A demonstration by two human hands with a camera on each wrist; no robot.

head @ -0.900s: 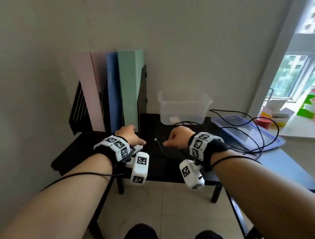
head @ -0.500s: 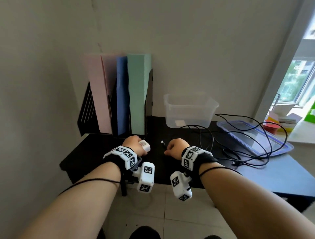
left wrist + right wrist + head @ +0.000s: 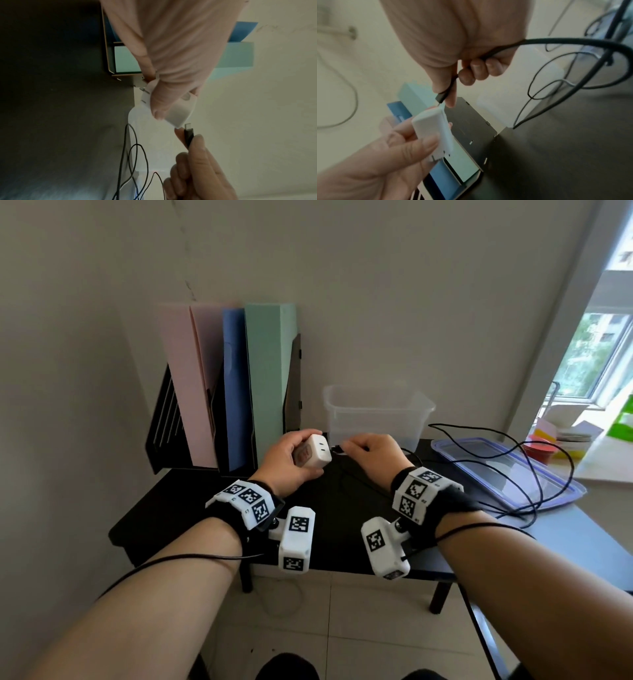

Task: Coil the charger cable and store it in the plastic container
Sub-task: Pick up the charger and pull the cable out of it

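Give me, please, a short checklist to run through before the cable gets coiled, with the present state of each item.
1. Left hand has a firm hold on the white charger block: ok, fingers wrap round it.
2. Right hand pinches the black connector: ok.
3. Connector is free of the block: ok, its metal tip shows bare in the left wrist view.
4. Cable lies untangled: not ok, loose loops cross over each other on the blue-rimmed lid and table.
5. Plastic container is open and ready: ok, no lid on it.
6. Far end of the cable is free: cannot tell.
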